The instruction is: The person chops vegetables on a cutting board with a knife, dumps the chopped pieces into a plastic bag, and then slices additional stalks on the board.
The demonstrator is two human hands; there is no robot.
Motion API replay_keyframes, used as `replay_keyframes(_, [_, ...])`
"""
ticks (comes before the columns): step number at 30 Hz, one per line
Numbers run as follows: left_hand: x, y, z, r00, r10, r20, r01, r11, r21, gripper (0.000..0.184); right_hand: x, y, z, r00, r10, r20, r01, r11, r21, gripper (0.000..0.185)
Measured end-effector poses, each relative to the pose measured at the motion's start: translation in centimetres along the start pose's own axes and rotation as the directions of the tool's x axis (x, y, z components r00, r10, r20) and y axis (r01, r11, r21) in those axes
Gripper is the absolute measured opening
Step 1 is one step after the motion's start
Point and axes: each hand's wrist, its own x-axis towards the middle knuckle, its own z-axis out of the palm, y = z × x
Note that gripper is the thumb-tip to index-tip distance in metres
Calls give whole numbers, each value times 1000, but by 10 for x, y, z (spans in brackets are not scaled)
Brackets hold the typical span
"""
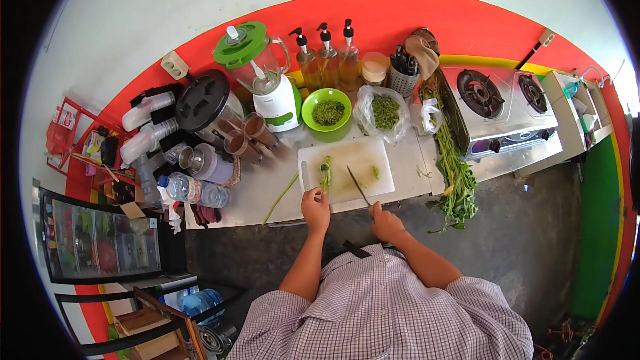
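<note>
On the white cutting board [363,153] lies a leafy green stalk [326,172]. My left hand [316,211], at the board's near left edge, has its fingers closed around the stalk's lower end. My right hand [388,222] grips a knife [357,184] by its handle, and the blade points up and left over the board. A small chopped green piece [376,172] rests to the right of the blade. Left of the board, a long thin green stem [281,198] lies on the steel counter. Behind the board stand a green bowl [307,110] and a plastic bag [363,108], both holding chopped greens.
A bundle of leafy greens [457,187] hangs over the counter edge beside the gas stove [513,127]. At the back are a blender [277,103], pump bottles [328,67] and a utensil holder [403,81]. Cups [241,147] and a water bottle [193,190] crowd the left.
</note>
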Motion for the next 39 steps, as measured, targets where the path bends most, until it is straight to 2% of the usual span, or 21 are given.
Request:
replay_keyframes(2, [3,-5,2,999,32,-12,-31,994,106,20,0,8,-4,998,34,-58,-34,999,7,56])
replay_keyframes(8, [17,-1,8,1000,15,-20,-11,983,183,25,1,20,-22,992,82,-92,-78,996,46,58])
replay_keyframes(9, [20,-1,9,999,15,-28,-10,983,182,25,0,22,-24,993,76,-94,-73,996,41,58])
replay_keyframes(11, [24,-2,11,993,116,-25,-107,967,232,24,-1,25,-27,995,30,-92,-22,996,89,60])
replay_keyframes(14, [28,3,12,1000,23,17,-26,974,226,18,-1,31,-32,998,-52,-42,55,995,81,60])
replay_keyframes(18, [35,-4,17,998,50,34,-57,966,253,16,1,38,-30,994,-108,1,107,993,48,60])
replay_keyframes(20, [38,-7,17,997,-71,34,65,986,153,15,2,40,-29,992,-123,15,121,991,64,60])
replay_keyframes(21, [39,-7,16,997,-74,33,68,985,156,15,2,40,-29,992,-124,19,123,990,65,60])
replay_keyframes(23, [40,-8,12,985,-167,35,169,983,-71,14,3,39,-29,993,-114,-8,114,990,85,60])
replay_keyframes(27, [39,-5,-1,981,-195,-2,193,974,-116,12,5,39,-26,991,-127,-32,129,986,105,59])
replay_keyframes(30, [41,0,-7,961,-277,-16,267,940,-213,11,8,38,-23,987,-150,-48,156,978,139,60])
replay_keyframes(35, [49,-17,-14,953,-298,47,296,895,-333,17,9,32,-19,982,-170,-82,180,974,135,62])
replay_keyframes(39, [48,3,-20,939,-333,88,342,869,-358,15,11,32,-13,984,-165,-65,173,974,147,64])
